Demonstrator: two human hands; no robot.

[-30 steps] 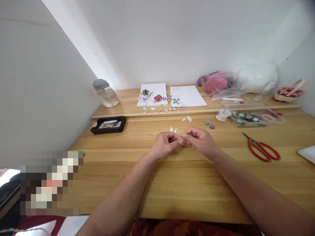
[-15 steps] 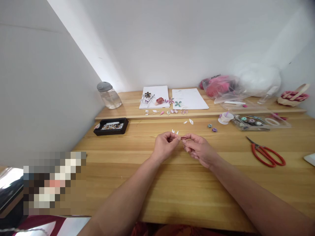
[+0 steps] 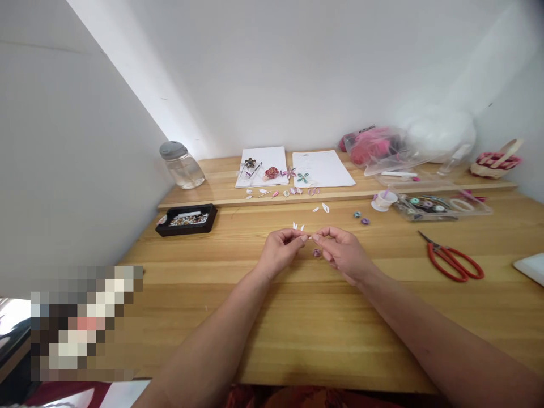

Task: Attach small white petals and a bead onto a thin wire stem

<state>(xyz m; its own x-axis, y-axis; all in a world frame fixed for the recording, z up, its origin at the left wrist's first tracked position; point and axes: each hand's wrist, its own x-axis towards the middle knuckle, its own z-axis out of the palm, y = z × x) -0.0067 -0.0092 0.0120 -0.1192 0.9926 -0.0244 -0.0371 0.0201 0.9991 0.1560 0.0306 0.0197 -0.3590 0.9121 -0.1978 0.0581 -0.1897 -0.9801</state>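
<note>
Two hands at work over the wooden table (image 3: pixel 323 328): left hand (image 3: pixel 278 249) and right hand (image 3: pixel 346 255), each closed to a thumb-and-forefinger pinch on a pale sliver (image 3: pixel 310 237) between them, too small to make out finely. Just below the fingertips, a roundish purple piece (image 3: pixel 317 253) now shows plainly, where half a second ago the right hand mostly hid it and the pinch showed a darker, reddish strip!

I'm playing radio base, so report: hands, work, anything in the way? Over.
Left hand and right hand pinching, close together. Tiny pale piece between their fingertips, too small to identify. Small round purple piece beside right hand; nothing seems in the way.
</note>
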